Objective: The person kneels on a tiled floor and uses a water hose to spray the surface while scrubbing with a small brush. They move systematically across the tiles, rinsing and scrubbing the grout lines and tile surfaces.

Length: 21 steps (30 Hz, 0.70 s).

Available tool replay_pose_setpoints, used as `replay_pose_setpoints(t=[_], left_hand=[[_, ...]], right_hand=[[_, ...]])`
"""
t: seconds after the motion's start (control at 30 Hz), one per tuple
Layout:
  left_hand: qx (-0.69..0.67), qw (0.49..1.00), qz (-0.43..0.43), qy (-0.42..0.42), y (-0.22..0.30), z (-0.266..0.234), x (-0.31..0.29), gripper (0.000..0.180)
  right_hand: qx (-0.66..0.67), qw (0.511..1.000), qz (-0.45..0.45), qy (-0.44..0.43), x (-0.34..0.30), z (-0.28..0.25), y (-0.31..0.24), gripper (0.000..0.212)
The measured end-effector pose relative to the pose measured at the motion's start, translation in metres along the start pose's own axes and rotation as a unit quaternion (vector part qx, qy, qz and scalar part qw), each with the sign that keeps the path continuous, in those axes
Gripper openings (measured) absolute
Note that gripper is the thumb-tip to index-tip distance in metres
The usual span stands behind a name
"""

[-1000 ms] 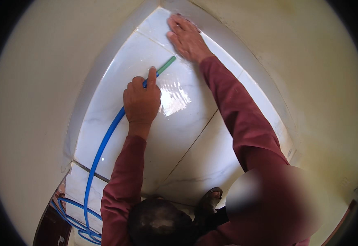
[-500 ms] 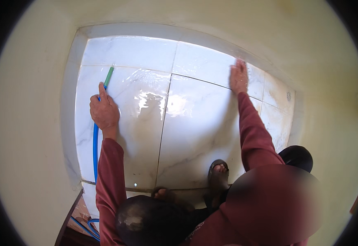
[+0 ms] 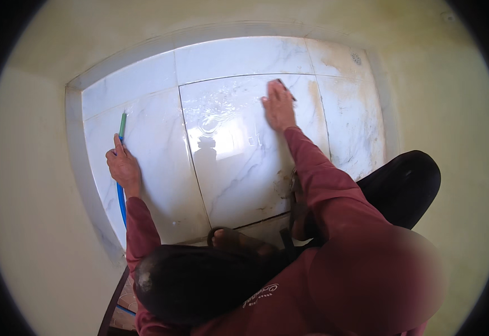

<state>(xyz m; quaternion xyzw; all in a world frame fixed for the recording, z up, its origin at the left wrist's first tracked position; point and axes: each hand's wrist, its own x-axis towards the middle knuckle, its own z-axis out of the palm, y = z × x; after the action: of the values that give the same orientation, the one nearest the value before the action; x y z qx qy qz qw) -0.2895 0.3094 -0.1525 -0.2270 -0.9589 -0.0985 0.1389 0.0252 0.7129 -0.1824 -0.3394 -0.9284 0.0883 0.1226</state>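
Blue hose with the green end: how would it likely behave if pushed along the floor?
The blue hose probably flexes, since it curves below the left hand. Its green end looks straight, so perhaps stiffer. It would likely slide easily, as the tiles look wet and glossy.

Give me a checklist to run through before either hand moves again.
1. Left grip secure on the blue hose: ok, closed around it.
2. Green hose tip clear of the fingers: ok, it sticks out beyond them, pointing away from the person.
3. Hose free of kinks: cannot tell, the left sleeve hides part of it.
4. Object under the right grip identified: cannot tell, only a dark edge shows past the fingers.
5. Floor tiles dry: not ok, rippling water lies on them.
6. Round drain cover unobstructed from above: ok, nothing visible lies over it.
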Motion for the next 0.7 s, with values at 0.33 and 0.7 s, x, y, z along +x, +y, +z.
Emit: replay_pose_setpoints(t=[0.33,0.7], left_hand=[[-0.161,0.941,0.211,-0.208,0.143,-0.046,-0.131,0.049],[-0.177,0.918,0.152,-0.322,0.132,-0.030,-0.059,0.051]], right_hand=[[0.038,0.997,-0.062,-0.007,-0.048,0.020,-0.104,0.060],[-0.217,0.887,-0.105,-0.393,0.191,-0.201,0.110,0.046]])
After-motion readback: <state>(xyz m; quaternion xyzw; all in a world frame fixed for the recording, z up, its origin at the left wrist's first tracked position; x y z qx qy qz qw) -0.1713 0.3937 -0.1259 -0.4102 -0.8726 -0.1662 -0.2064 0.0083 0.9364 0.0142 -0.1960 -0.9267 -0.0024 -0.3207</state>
